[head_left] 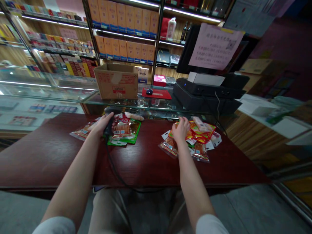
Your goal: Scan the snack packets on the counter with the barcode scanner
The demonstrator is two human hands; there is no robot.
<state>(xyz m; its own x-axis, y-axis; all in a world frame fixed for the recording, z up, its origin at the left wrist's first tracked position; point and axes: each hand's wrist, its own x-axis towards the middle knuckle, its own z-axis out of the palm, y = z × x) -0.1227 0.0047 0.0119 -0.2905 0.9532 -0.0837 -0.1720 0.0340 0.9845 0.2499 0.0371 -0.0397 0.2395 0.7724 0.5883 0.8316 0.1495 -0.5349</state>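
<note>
My left hand (103,125) is closed around a black handheld barcode scanner (109,126), whose cable loops down past the table's front edge. Beneath and beside it lies a pile of snack packets (122,128), some with clear fronts and some green-edged, with a pale wrapped stick (134,116) at the back. Over at the right, my right hand (180,129) has its fingers curled on the left side of a second pile, on a packet there that its fingers partly cover. Red and yellow snack packets (201,133) and clear-fronted packets (199,152) make up that pile.
Both piles rest on a dark red wooden table (143,162). Behind it stand a glass counter with an open cardboard box (118,83), a mouse (149,91) on a red mat (162,94), and a black cash register (204,94) with a paper-covered monitor (214,45). Stocked shelves line the back.
</note>
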